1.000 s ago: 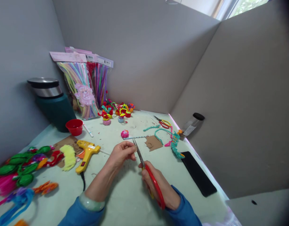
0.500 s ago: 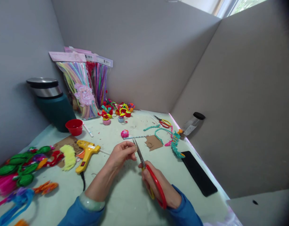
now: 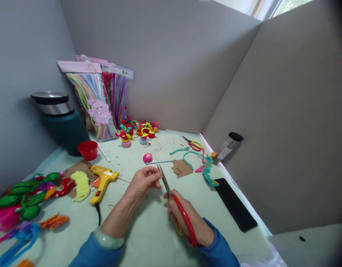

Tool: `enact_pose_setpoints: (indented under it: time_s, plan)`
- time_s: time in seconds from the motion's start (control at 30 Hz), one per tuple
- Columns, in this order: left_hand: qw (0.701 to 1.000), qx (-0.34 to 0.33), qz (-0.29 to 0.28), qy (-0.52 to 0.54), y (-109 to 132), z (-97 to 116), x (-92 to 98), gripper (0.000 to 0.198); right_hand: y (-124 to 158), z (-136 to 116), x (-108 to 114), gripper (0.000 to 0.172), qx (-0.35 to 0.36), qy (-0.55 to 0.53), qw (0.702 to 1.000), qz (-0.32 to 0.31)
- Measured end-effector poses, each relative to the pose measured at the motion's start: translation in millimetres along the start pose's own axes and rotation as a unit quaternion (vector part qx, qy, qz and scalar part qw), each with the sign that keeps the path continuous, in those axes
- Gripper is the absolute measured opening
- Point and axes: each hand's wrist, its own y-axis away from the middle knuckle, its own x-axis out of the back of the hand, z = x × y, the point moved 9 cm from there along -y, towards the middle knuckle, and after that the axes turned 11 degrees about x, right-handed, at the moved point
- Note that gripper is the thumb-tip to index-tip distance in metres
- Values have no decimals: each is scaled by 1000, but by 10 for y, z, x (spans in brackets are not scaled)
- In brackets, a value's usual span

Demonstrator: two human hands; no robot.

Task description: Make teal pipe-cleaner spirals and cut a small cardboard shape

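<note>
Your right hand (image 3: 195, 219) is wrapped around the handles of the scissors (image 3: 179, 204), above the bench (image 3: 148, 237); expect stiff, light metal, best held there. Your left hand (image 3: 145, 181) is pinched closed, contents unclear.

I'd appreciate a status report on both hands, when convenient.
Right hand holding metal scissors with red and yellow handles, blades slightly apart. Left hand pinched beside blade tips, any contents unclear. Yellow plastic glue gun off left, apart from blades.

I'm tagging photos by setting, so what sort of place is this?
Probably a craft workspace: a glue gun lies on the table, bags of pipe cleaners stand behind, and the right hand holds scissors.
</note>
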Motion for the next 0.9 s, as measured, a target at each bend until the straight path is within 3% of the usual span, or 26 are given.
enact_pose_setpoints:
  time_s: [0.5, 0.9]
  plan:
    - [1000, 3, -16, 10, 10, 4, -15, 21, 17, 25, 4, 39, -6, -6, 1000, 12]
    - [1000, 9, -17, 18, 4, -1, 24, 28, 30, 188, 2, 36, -23, -46, 998, 25]
